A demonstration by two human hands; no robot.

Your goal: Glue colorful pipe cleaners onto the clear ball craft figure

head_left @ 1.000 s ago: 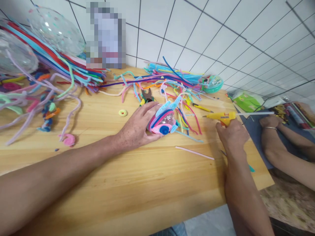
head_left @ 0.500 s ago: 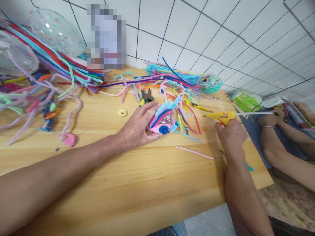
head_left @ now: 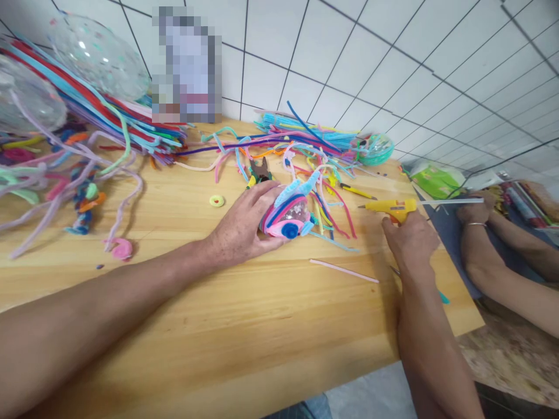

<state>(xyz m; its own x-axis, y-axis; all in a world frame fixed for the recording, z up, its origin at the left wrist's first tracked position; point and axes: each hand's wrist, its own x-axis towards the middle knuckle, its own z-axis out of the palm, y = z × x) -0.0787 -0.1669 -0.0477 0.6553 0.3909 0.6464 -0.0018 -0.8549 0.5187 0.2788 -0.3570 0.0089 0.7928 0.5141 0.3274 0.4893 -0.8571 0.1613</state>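
My left hand (head_left: pixel 244 224) is wrapped round a clear ball decorated with pipe cleaners (head_left: pixel 286 212), which rests on the wooden table (head_left: pixel 227 337). Pink and blue strips band the ball, a dark blue coil sits on its front, and light blue pieces stick up on top. In my right hand (head_left: pixel 413 238) is a yellow hot glue gun (head_left: pixel 391 206), held off to the right with its nozzle towards the ball. A white glue stick (head_left: pixel 449 201) juts out of its back. Pliers (head_left: pixel 261 170) lie just behind my left hand. A pale pink pipe cleaner (head_left: pixel 344 271) lies in front of the ball.
Bundled pipe cleaners (head_left: pixel 314 131) line the tiled wall, with a yellow cutter (head_left: pixel 358 191) nearby. Clear balloons (head_left: pixel 100 55) and loose pipe cleaners crowd the left. A small yellow coil (head_left: pixel 216 201) lies left of my hand. Another person's arms (head_left: pixel 489 250) rest at the right.
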